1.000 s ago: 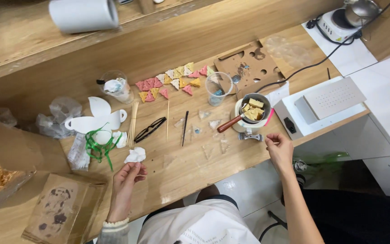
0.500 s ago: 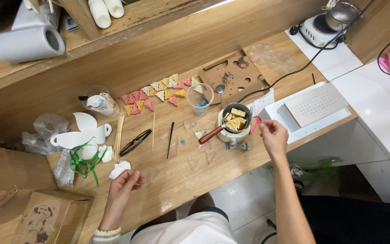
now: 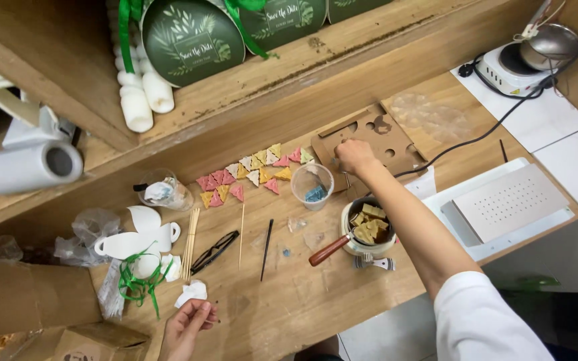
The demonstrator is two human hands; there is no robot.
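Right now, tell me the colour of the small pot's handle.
Reddish-brown, seen in the head view: the pot handle.

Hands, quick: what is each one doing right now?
Left hand: fingers curled beside the crumpled white paper; grip cannot be told.
Right hand: closed, reaching over the cardboard sheet with holes; what it holds cannot be told.

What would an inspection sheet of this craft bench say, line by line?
Surface: wooden bench, crowded.
Job's things: brown holed cardboard sheet; small pan of yellow chunks.
Clutter: coloured triangle pieces, clear plastic cup, black glasses, crumpled white paper.
Hands: right hand on the cardboard; left hand beside the paper.
Cables: black cord to white hotplate.
Surroundings: shelf, green round boxes.
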